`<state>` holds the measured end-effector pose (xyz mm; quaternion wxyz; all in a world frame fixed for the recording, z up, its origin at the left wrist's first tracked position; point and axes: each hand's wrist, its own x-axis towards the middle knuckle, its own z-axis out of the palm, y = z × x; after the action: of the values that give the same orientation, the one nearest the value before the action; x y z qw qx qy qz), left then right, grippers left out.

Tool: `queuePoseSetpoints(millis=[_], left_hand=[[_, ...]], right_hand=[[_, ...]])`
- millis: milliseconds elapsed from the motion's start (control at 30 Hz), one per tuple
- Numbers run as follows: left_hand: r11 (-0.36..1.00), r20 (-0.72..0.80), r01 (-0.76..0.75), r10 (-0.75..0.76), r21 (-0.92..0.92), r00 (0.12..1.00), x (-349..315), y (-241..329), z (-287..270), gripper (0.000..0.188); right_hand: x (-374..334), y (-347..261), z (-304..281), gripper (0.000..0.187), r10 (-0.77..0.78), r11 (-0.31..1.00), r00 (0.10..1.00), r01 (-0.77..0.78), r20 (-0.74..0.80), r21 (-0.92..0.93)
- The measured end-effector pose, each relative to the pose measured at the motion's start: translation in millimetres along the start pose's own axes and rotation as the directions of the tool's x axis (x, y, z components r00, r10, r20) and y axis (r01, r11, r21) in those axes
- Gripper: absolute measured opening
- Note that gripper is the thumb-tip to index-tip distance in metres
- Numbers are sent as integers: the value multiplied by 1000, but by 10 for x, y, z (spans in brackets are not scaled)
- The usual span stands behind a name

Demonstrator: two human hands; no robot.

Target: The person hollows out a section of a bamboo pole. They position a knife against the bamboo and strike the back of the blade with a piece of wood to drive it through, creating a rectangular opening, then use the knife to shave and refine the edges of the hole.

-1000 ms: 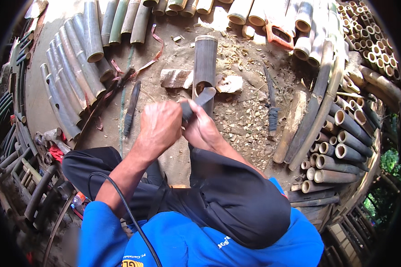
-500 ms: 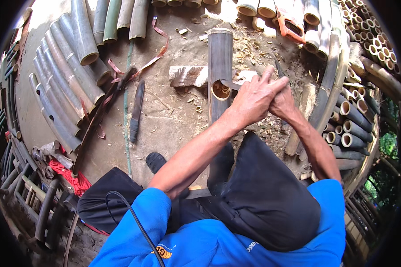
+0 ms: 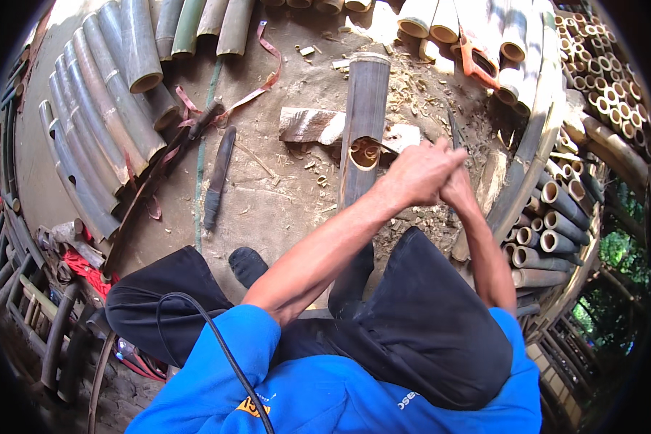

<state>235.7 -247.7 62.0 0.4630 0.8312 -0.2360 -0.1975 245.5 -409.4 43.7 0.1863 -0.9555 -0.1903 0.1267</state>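
My left hand (image 3: 417,171) and my right hand (image 3: 454,182) are closed together, the fingers overlapping, on a knife whose handle they hide. Only a short stretch of its narrow blade (image 3: 388,147) shows, reaching left from my left hand to a notch cut in a bamboo tube (image 3: 365,98). Curled shavings (image 3: 365,152) sit in the notch. Pointing away from me, the tube rests across a rough wood block (image 3: 309,126), and its near end runs down toward my foot.
Left of the tube, a dark-handled knife (image 3: 219,177) lies on the dirt floor. Bamboo tubes (image 3: 110,98) line the left side, beside a red-pink strap (image 3: 273,54). An orange-handled saw (image 3: 477,64) is at the far right. Stacked cut bamboo (image 3: 564,228) borders the right.
Both hands have moved slightly nearer to me. The blade has turned and now appears thinner, and more curled shavings show in the notch. The whole view has shifted a little.
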Motion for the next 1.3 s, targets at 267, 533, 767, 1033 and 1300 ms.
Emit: queuePoseSetpoints(millis=[267,533,767,1033,1300], left_hand=[[967,-552,-114,-31,-227,834,-173,-114,-202,87],[966,-819,-120,-125,-229,560,-213,-141,-144,98],[948,-306,193,-268,-253,914,-195,258,-81,114],[997,378,56,-30,-56,925,-329,-12,-178,102],[976,-446,95,-174,-194,878,-442,233,65,90]], right_hand=[[698,-637,-586,28,-263,855,919,363,295,-369],[1037,-857,-538,18,-386,777,779,563,494,-282],[325,-45,-434,56,-254,925,683,-34,685,378],[-592,-114,668,49,140,743,751,-511,646,432],[293,-432,-482,37,-468,881,674,404,572,246]])
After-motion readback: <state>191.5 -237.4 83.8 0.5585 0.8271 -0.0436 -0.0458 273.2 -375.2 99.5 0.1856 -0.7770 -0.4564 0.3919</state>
